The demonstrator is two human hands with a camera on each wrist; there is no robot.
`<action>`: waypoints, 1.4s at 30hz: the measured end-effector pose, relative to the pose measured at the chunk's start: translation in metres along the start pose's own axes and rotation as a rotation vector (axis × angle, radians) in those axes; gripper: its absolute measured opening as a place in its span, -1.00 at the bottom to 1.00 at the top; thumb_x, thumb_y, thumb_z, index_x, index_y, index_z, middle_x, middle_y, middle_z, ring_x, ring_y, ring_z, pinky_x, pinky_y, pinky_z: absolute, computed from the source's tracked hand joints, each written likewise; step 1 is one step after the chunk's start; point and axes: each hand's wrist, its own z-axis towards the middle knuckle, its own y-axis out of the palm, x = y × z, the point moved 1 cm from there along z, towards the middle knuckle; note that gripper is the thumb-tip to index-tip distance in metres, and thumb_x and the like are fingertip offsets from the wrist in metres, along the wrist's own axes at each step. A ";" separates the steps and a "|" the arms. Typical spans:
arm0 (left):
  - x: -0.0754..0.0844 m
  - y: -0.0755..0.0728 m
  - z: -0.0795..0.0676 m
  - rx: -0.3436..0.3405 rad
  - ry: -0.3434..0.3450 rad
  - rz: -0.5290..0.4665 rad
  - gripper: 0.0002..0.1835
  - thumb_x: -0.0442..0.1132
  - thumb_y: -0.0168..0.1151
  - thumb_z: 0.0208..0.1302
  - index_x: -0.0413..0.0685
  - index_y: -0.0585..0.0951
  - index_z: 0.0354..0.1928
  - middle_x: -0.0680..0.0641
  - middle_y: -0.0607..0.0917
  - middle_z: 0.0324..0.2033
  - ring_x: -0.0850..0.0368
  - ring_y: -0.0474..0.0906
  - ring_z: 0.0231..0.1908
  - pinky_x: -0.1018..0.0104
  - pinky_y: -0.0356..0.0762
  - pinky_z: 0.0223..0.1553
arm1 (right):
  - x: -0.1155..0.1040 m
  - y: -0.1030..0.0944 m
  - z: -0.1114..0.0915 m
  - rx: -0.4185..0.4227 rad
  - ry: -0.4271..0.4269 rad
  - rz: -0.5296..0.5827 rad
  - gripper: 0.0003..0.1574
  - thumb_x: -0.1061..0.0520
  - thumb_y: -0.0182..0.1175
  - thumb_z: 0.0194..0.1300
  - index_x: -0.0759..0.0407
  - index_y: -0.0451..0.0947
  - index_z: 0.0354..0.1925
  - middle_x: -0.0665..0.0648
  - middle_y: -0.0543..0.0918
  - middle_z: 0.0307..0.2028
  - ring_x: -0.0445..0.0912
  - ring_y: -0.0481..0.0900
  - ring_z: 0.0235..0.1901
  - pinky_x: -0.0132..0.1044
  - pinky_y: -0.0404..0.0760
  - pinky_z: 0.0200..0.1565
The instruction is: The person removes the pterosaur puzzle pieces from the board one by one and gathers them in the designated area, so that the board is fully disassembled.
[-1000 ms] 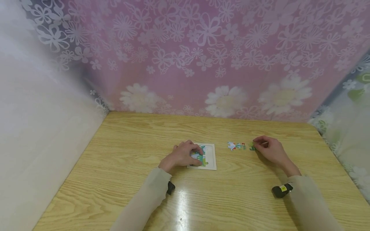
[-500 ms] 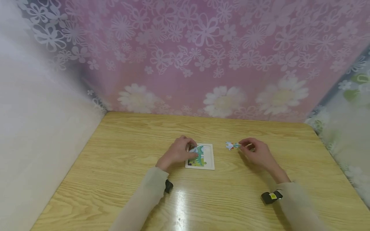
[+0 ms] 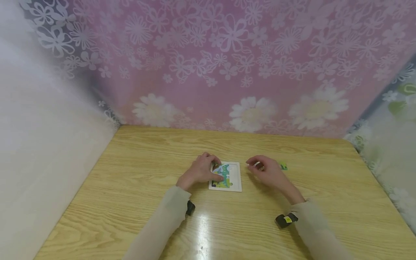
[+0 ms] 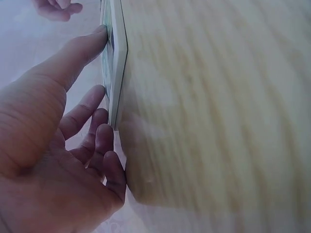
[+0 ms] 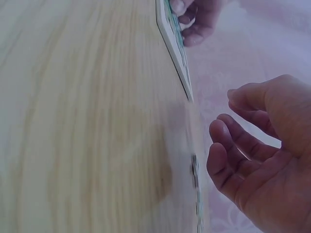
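- While the jigsaw tray lies partly filled on the wood-grain table, the left hand rests its loose thumb and fingers on it.
- Fingers slack and unclosed, the right hand hovers above low jigsaw pieces.
- Just beyond its knuckles, a green jigsaw piece lies flat.

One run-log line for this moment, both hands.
left hand: resting on partly filled jigsaw tray | right hand: between tray and green jigsaw piece, hold unclear | jigsaw: incomplete
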 end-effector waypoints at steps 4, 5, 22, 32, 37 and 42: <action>0.001 0.000 0.000 -0.008 -0.020 0.000 -0.43 0.09 0.54 0.14 0.10 0.61 0.16 -0.08 0.50 0.09 -0.03 0.37 0.00 -0.07 0.35 0.14 | -0.005 0.008 0.005 -0.030 0.001 0.008 -0.78 0.13 0.28 0.43 0.14 0.67 0.01 0.12 0.72 -0.09 -0.07 0.65 -0.18 -0.22 0.62 -0.14; 0.002 0.000 0.001 -0.009 -0.025 0.004 -0.42 0.10 0.54 0.13 0.11 0.61 0.16 -0.07 0.50 0.09 -0.02 0.37 0.00 -0.07 0.34 0.15 | -0.006 0.010 0.006 -0.037 0.000 0.011 -0.78 0.12 0.28 0.43 0.13 0.67 0.00 0.11 0.72 -0.10 -0.08 0.66 -0.18 -0.22 0.62 -0.13; -0.001 0.000 0.004 -0.014 -0.051 0.005 -0.41 0.12 0.55 0.11 0.13 0.60 0.15 -0.08 0.47 0.08 0.00 0.37 0.01 -0.05 0.33 0.15 | -0.018 0.036 0.029 -0.090 -0.031 -0.069 -0.83 0.15 0.31 0.37 0.16 0.71 -0.10 0.08 0.70 -0.27 -0.14 0.61 -0.29 -0.24 0.58 -0.19; 0.003 -0.002 0.003 -0.034 -0.061 0.030 -0.42 0.13 0.54 0.13 0.15 0.59 0.15 -0.06 0.48 0.05 0.02 0.38 -0.02 -0.03 0.33 0.07 | -0.022 0.044 0.036 -0.088 -0.032 -0.104 -0.91 0.18 0.34 0.32 0.18 0.73 -0.22 0.11 0.63 -0.36 -0.14 0.53 -0.36 -0.26 0.52 -0.26; 0.003 -0.002 0.002 -0.035 -0.060 0.027 -0.42 0.12 0.53 0.14 0.14 0.58 0.15 -0.04 0.47 0.05 0.03 0.37 -0.02 -0.02 0.31 0.07 | -0.022 0.045 0.039 -0.085 -0.022 -0.113 -0.93 0.19 0.34 0.31 0.17 0.72 -0.26 0.11 0.63 -0.35 -0.12 0.52 -0.35 -0.27 0.50 -0.26; 0.002 -0.001 0.004 -0.031 -0.065 0.015 -0.42 0.11 0.55 0.12 0.13 0.59 0.15 -0.04 0.48 0.07 0.02 0.38 0.01 -0.07 0.30 0.12 | -0.021 0.047 0.042 -0.111 0.025 -0.096 -0.91 0.18 0.30 0.32 0.17 0.70 -0.25 0.12 0.62 -0.32 -0.10 0.51 -0.33 -0.27 0.47 -0.25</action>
